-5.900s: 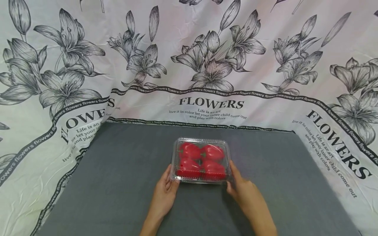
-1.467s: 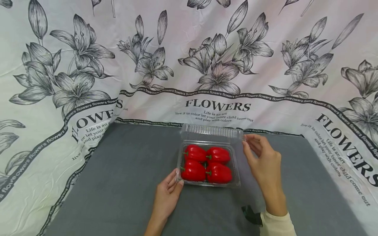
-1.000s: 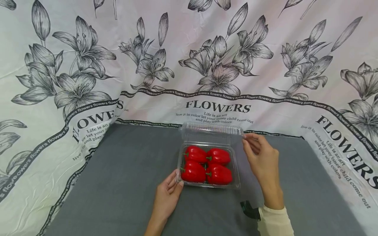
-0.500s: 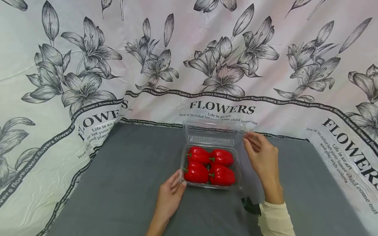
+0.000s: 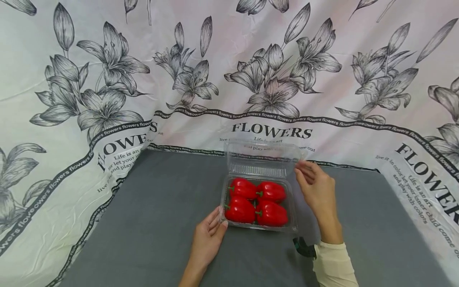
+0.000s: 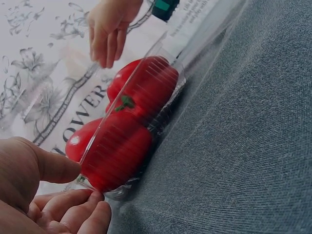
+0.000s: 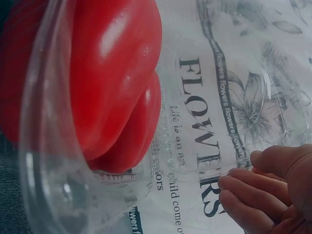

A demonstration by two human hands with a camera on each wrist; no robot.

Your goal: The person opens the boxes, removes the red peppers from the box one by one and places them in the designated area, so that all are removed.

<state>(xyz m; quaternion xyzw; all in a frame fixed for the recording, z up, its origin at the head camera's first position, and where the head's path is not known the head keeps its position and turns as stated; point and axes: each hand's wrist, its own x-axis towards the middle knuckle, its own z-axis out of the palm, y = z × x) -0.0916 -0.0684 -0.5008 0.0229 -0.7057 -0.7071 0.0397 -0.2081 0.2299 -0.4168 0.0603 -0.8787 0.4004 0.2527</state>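
A clear plastic clamshell container (image 5: 258, 228) stands on the grey surface, holding several red bell peppers (image 5: 239, 210) with green stems. Its transparent lid (image 5: 261, 170) is raised at the back, tilted up from the hinge. My left hand (image 5: 207, 239) grips the container's near left corner, thumb on the front rim; the left wrist view shows the thumb and fingers (image 6: 73, 212) around that corner. With bent fingers my right hand (image 5: 319, 191) pinches the lid's right edge. In the right wrist view, the thumb and fingers of the right hand (image 7: 273, 190) meet at the faint, see-through edge.
A grey cloth-like surface (image 5: 154, 207) lies under the container. Behind and beside it hangs a white curtain (image 5: 193, 131) with flower prints and lettering. A dark strap-like device (image 5: 304, 248) sits at the right wrist, by a cream sleeve (image 5: 333, 263).
At first both hands held the closed container by its sides. The right hand has since moved to the lid, which has swung up and back, tilting further over the last second.
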